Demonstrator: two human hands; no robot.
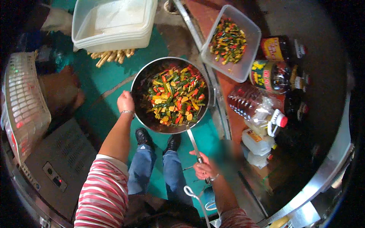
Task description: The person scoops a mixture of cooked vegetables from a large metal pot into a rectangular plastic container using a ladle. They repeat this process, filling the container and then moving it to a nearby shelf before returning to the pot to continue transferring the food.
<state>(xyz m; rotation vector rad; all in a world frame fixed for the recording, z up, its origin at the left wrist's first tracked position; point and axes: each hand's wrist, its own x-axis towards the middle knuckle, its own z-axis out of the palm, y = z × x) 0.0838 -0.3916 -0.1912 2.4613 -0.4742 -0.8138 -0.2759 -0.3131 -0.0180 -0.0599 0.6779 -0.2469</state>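
A round dark pan (139, 82) holds chopped green and red peppers (176, 97) with pale yellow slices, in front of me above my shoes. My left hand (125, 102) grips the pan at its left rim. My right hand (204, 168) is closed around the handle of a metal spatula or ladle (193, 141), whose head is hidden under the peppers at the pan's lower edge. A metal loop handle (212, 97) sticks out from the pan's right side.
Right of the pan, a translucent plastic tub (239, 72) holds more chopped peppers, beside sauce bottles (261, 75) and a large clear jug (248, 102). Stacked tubs (114, 37) stand at the upper left. A white plastic basket (28, 94) is at far left, near a grey unit (62, 159).
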